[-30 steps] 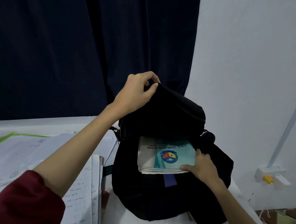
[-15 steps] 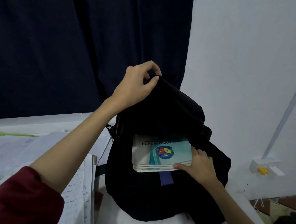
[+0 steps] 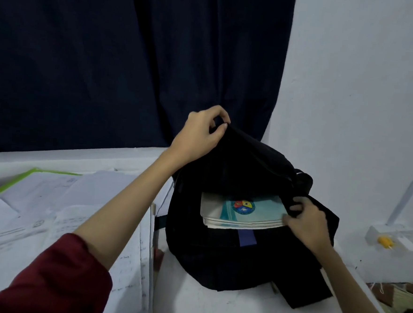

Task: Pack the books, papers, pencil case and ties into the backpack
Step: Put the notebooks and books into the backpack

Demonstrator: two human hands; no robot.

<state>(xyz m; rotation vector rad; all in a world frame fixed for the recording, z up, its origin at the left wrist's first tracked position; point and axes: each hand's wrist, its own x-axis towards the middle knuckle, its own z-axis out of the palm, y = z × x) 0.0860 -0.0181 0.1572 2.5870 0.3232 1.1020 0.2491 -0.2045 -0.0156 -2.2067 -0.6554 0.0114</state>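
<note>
A black backpack (image 3: 220,260) stands on the white table with its mouth open toward me. My left hand (image 3: 198,133) pinches the top flap and holds it up. Inside the opening lies a stack of books (image 3: 240,213), the top one teal and white with a round coloured emblem. My right hand (image 3: 305,224) is at the stack's right corner, fingers curled round the black edge of the opening, thumb against the books. Loose papers (image 3: 50,209) and an open handwritten notebook (image 3: 131,273) lie left of the backpack. No pencil case or ties are visible.
A green-edged folder (image 3: 15,179) sits under the papers at far left. A dark curtain (image 3: 134,53) hangs behind the table. A white wall and pipe stand on the right, with a small white fitting (image 3: 388,236) bearing a yellow part. The table's right edge drops to a patterned floor.
The books have slid deeper into the backpack. My right hand has moved up from the books' front edge to grip the rim of the opening. My left hand keeps holding the flap.
</note>
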